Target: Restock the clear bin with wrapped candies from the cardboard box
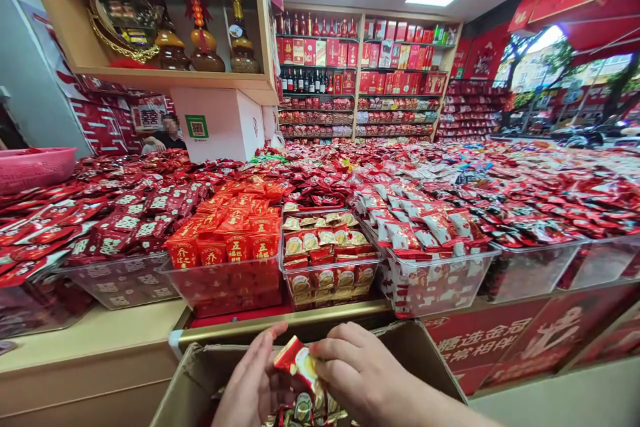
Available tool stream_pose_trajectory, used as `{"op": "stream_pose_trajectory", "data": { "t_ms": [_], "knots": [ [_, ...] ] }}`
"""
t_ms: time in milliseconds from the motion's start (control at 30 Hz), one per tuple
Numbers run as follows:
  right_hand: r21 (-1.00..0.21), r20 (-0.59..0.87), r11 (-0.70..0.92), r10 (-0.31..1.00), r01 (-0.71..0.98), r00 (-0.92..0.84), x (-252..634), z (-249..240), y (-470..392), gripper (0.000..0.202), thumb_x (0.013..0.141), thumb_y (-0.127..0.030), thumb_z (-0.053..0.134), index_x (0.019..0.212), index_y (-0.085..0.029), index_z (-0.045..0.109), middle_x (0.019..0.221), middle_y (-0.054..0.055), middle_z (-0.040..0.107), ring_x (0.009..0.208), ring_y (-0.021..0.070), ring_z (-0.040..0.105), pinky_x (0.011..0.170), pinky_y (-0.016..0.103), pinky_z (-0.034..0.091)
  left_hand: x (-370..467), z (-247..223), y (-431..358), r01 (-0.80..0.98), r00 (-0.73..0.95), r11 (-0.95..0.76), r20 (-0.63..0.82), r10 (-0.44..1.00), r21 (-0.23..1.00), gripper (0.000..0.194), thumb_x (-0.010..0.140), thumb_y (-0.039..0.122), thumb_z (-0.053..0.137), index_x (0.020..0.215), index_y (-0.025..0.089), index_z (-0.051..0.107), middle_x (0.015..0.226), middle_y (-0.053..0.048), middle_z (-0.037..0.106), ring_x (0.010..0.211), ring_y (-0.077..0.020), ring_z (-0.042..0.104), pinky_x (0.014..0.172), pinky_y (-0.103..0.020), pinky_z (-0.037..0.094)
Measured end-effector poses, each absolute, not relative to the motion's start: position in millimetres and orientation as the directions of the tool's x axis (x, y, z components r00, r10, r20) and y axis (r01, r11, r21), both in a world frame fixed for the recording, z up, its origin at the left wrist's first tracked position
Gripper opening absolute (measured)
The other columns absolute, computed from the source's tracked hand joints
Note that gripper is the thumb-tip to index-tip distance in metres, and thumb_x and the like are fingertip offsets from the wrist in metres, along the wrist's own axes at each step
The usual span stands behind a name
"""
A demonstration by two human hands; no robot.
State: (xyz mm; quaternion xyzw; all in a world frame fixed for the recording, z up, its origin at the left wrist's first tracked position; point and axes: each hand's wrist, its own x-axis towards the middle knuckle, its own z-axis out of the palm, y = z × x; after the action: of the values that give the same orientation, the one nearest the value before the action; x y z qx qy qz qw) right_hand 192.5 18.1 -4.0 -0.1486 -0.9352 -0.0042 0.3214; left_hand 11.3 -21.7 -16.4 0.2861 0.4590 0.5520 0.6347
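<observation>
Over an open cardboard box (175, 383) at the bottom centre, my right hand (355, 363) grips red and gold candy packets (303, 363) between thumb and fingers. My left hand (253, 380) is beside them on the left, its fingers extended and slightly curved, with the palm facing the packets. More of the same packets (303, 407) lie below, inside the box. Just beyond the box stands a clear bin of red and gold packets (330, 277), stacked in rows.
Clear bins of orange-red packets (225, 280) and white-and-red packets (435, 280) flank the middle bin. A gold counter edge (300, 321) runs behind the box. A pink basket (37, 170) is at far left. A person (170, 133) sits in the back.
</observation>
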Motion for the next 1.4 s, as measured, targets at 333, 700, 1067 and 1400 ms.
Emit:
{"op": "stream_pose_trajectory", "data": {
  "t_ms": [333,700,1067,1400],
  "knots": [
    [0.248,0.48,0.629,0.58,0.736,-0.658,146.3,128.4,153.8,0.019,0.083,-0.017,0.036,0.085,-0.012,0.054,0.083,0.01,0.059,0.084,0.0199,0.052,0.068,0.029,0.04,-22.6,-29.3,-0.4,0.21,-0.211,0.098,-0.053,0.976,0.973,0.031,0.065,0.041,0.059,0.084,0.017,0.057,0.062,0.001,0.062,0.046,-0.0126,0.056,0.046,-0.022,0.039],
    [0.305,0.242,0.546,0.748,0.78,-0.618,113.7,105.7,248.7,0.024,0.079,-0.017,0.041,0.096,-0.014,0.058,0.092,0.014,0.062,0.086,0.0217,0.057,0.07,0.028,0.042,-32.9,-35.0,2.1,0.402,-0.076,0.072,-0.044,0.996,0.913,0.027,0.077,0.035,0.04,0.092,0.015,0.052,0.063,0.003,0.052,0.041,-0.0128,0.057,0.04,-0.022,0.036],
    [0.281,0.067,0.604,0.763,0.746,-0.643,109.0,107.6,254.6,0.024,0.07,-0.02,0.052,0.089,-0.015,0.065,0.087,0.007,0.065,0.078,0.0181,0.058,0.063,0.022,0.039,-35.9,-32.9,8.1,0.43,-0.02,0.054,-0.051,0.999,0.901,0.027,0.078,0.036,0.039,0.089,0.015,0.053,0.059,0.005,0.05,0.041,-0.0145,0.06,0.041,-0.021,0.036],
    [0.241,0.091,0.622,0.75,0.745,-0.655,103.7,103.5,262.3,0.033,0.079,-0.031,0.049,0.108,-0.015,0.05,0.106,0.009,0.055,0.091,0.0176,0.054,0.076,0.032,0.043,-35.5,-35.6,5.7,0.418,-0.038,0.047,-0.034,0.999,0.907,0.027,0.077,0.035,0.04,0.09,0.015,0.053,0.059,0.005,0.051,0.04,-0.0136,0.06,0.04,-0.02,0.035]
  ]
}}
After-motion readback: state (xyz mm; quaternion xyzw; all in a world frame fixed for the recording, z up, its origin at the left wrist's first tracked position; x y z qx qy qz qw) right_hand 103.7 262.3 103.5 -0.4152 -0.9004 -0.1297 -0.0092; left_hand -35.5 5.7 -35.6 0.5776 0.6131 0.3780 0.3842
